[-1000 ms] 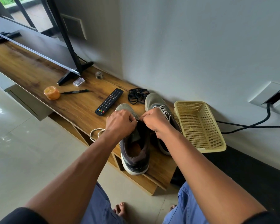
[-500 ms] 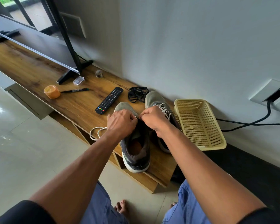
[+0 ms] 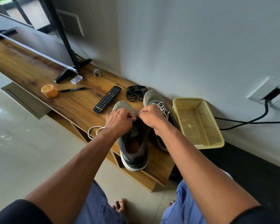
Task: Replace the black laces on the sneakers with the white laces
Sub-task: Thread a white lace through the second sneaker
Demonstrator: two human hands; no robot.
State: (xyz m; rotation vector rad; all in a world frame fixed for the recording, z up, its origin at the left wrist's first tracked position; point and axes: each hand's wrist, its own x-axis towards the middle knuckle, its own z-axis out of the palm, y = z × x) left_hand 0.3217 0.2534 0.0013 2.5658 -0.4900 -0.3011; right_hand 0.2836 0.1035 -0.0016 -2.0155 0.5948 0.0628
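Note:
Two grey sneakers stand on the wooden console. The near sneaker (image 3: 133, 152) has its tongue area open and no laces showing. The far sneaker (image 3: 153, 98) carries white laces. My left hand (image 3: 119, 121) and my right hand (image 3: 152, 118) meet with curled fingers over the near sneaker's front eyelets, pinching a white lace (image 3: 94, 130) whose loose loop hangs over the console's front edge to the left. A pile of black laces (image 3: 136, 92) lies behind the sneakers, near the wall.
A yellow perforated basket (image 3: 199, 143) sits right of the sneakers. A black remote (image 3: 107, 99), a pen (image 3: 73, 89), an orange jar (image 3: 49, 90) and a TV stand foot (image 3: 68, 71) occupy the console (image 3: 31, 70) to the left. A black cable (image 3: 249, 122) runs along the wall.
Both hands stay on the near sneaker's front; the fingers have shifted slightly on the lace. The loop of white lace at the left has hardly moved.

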